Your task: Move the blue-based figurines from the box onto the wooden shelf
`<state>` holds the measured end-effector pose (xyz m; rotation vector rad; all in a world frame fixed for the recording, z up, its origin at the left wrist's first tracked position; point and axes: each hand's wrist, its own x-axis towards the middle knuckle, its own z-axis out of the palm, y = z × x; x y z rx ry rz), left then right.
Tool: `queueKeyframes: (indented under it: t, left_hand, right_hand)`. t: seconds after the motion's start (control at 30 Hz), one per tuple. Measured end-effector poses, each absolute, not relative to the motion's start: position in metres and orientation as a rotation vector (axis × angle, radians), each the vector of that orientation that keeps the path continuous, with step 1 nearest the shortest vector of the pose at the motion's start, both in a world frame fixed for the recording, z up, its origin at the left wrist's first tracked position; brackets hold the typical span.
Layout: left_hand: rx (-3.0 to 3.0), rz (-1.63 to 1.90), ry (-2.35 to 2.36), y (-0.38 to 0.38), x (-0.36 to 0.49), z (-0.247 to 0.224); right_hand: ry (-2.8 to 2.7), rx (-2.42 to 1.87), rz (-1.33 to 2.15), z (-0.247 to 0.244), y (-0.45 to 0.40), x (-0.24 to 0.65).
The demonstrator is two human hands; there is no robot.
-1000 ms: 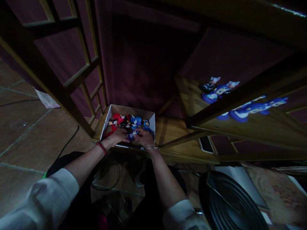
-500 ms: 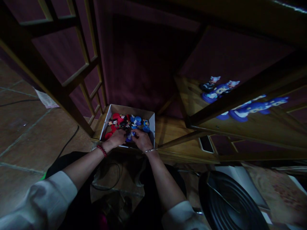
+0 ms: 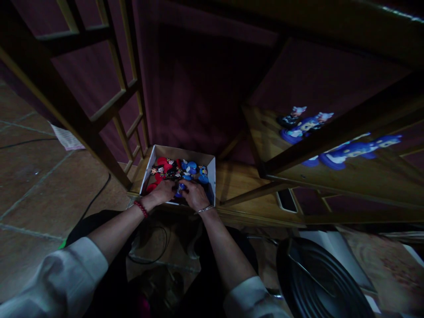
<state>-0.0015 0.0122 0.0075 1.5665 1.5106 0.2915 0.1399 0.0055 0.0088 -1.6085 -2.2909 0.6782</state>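
Note:
A white open box [image 3: 212, 170] stands on the low wooden shelf, with several red and black figurines [image 3: 162, 164] on its left side and blue figurines [image 3: 189, 168] on its right. Both hands reach in over its near edge. Between them is a small blue-purple figurine [image 3: 180, 189]. My right hand [image 3: 195, 194] has its thumb and fingers closed on this piece. My left hand [image 3: 163, 191] is at the piece's left side, its fingers bent; the fingertips are dark and it is unclear whether they touch it.
More blue figurines [image 3: 347, 152] stand on a higher wooden shelf [image 3: 274, 152] at the right. A phone-like dark object [image 3: 286, 200] lies on the low shelf [image 3: 236, 176]. A black round stool [image 3: 321, 278] is at the lower right; wooden lattice [image 3: 115, 104] rises at the left.
The view has shifted slightly, so the box and shelves appear a little further right. Both hands remain at the small blue-purple figurine, which now shows more upright between them.

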Motion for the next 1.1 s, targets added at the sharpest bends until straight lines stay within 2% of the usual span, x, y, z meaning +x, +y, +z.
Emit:
queueKeyframes:
  t: [0.37, 1.1]
  left_hand:
    - [1.961, 0.158, 1.561, 0.0142, 0.0002, 0.0072]
    - [2.076, 0.125, 1.529, 0.0179, 0.0009, 0.0050]
  right_hand:
    - [-2.273, -1.623, 0.674, 0.0043, 0.0056, 0.1395]
    - [-2.310, -1.656, 0.635, 0.0032, 0.0063, 0.1395]
